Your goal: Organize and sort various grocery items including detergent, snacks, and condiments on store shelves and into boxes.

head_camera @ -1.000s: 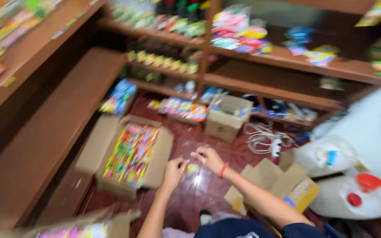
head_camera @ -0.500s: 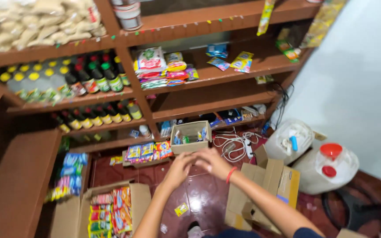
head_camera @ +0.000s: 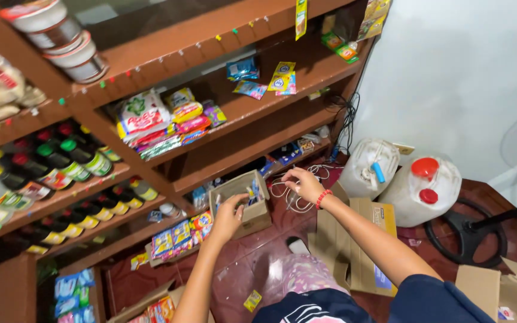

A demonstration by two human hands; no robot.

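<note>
Centre frame: left hand [head_camera: 228, 216] reaches into small open cardboard box [head_camera: 240, 203] on the red floor, grip unclear. Right hand [head_camera: 303, 184] just right of it, fingers curled, apparently pinching something small.

— What colour was the small open box [head_camera: 242, 203] by the left hand [head_camera: 228, 216]?
— Plain brown cardboard, like the flattened carton [head_camera: 363, 239] under the right forearm.
— And the right hand [head_camera: 306, 185]?
— It wore a red bead bracelet [head_camera: 323, 197] at the wrist.
— The jugs?
— Both were translucent white; the nearer jug [head_camera: 423, 191] had red caps, the other jug [head_camera: 369, 167] a blue one.
— The shelves [head_camera: 222, 155]?
— Reddish-brown wood, and the floor tiles [head_camera: 252, 263] were a glossy dark red.
— The bottles [head_camera: 61, 161]?
— Dark, with red, green and yellow caps.
— Anything patterned?
— The trousers [head_camera: 303, 278] were pink with a pale print; the shirt [head_camera: 426, 299] was navy. The cord [head_camera: 297, 194] was white, the fan base [head_camera: 465, 233] black.
</note>
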